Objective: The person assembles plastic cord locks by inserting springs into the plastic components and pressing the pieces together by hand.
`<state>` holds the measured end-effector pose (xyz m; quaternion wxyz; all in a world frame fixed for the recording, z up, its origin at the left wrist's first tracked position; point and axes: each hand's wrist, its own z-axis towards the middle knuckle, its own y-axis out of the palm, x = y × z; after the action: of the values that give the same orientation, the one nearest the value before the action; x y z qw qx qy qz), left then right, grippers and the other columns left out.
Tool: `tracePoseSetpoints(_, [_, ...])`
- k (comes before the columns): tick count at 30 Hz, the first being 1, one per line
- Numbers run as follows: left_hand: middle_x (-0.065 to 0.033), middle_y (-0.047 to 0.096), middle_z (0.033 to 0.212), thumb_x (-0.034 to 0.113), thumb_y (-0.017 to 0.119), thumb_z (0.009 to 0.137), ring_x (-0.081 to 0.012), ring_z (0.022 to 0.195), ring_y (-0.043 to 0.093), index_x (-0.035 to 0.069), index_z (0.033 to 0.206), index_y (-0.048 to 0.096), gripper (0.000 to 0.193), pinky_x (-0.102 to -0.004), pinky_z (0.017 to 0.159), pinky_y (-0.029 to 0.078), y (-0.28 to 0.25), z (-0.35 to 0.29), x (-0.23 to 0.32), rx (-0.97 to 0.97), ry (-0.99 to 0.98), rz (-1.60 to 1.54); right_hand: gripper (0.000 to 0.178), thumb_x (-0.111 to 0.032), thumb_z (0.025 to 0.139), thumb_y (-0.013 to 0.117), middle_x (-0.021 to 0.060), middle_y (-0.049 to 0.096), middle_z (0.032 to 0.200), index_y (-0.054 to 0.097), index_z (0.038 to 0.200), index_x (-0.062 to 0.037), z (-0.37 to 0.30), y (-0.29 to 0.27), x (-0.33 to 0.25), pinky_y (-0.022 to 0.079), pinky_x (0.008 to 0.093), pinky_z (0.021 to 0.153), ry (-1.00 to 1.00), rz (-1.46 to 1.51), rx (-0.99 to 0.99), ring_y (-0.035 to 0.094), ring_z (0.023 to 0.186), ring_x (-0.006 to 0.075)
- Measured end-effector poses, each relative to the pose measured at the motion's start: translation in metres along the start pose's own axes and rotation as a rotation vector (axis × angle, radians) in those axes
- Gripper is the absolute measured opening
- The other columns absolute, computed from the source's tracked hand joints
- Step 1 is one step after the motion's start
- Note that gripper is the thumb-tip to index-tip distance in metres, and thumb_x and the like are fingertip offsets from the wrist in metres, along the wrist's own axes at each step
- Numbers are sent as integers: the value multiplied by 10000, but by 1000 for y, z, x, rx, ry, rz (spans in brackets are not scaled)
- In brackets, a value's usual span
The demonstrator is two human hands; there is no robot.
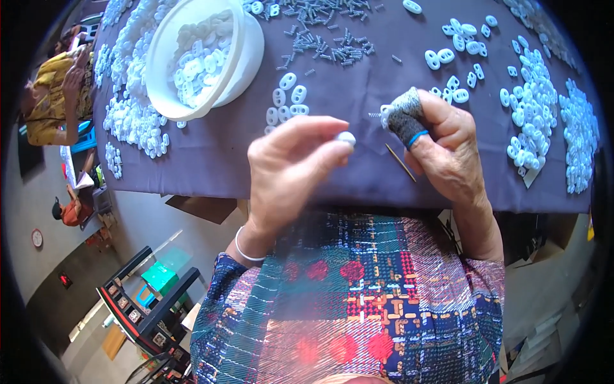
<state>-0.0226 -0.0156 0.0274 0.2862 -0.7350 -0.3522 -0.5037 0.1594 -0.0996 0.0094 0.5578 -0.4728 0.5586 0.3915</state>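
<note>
Between the thumb and fingertips of my left hand (284,169) is a small white cord lock piece (346,138), rounded and mostly covered. My right hand (451,153) wears grey knitted finger covers (406,117), one with a blue band. It pinches a white cord lock piece (385,116), from which a thin metal spring (375,115) sticks out to the left. The two hands are apart, with the held pieces close to each other. A thin brown stick (401,162) lies on the cloth below the right hand. Several white two-holed oval pieces (279,97) lie beyond my left hand.
A white tub (244,70) holding white pieces stands tilted at the far left, beside a large heap of them (131,96). Loose springs (332,45) are scattered at the back. More white pieces (531,102) pile up on the right. The dark tablecloth (211,168) ends near my body.
</note>
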Motion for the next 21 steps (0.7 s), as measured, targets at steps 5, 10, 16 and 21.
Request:
tracePoseSetpoints(5, [-81,653,858,124,671,824,-152,746,649,0,958,628,188,-216,545,468,-3,8,-4,-48,-184,-372,103,10,765,568,44,538,699,568,867,23,-3,3,-8,422,237,597,48,84,-43,483,656,66])
tracePoseSetpoints(10, [-86,648,893,136,640,852,-170,777,653,22,960,594,163,-227,543,477,0,12,-7,-98,-211,-448,136,19,734,553,58,546,703,567,869,23,-1,3,-7,429,241,609,8,24,-48,496,659,78])
tracePoseSetpoints(16, [-100,649,900,136,614,874,-162,777,651,27,977,583,153,-225,543,485,4,13,-11,-141,-280,-552,169,5,724,518,27,543,662,574,883,21,0,5,-3,385,214,534,-1,-8,-35,483,578,55])
tracePoseSetpoints(21, [-95,646,899,134,613,875,-154,775,646,29,977,580,150,-219,543,485,4,14,-12,-152,-294,-593,173,-14,737,494,-30,514,592,580,885,9,-1,6,1,322,179,439,-8,-1,-27,443,481,18])
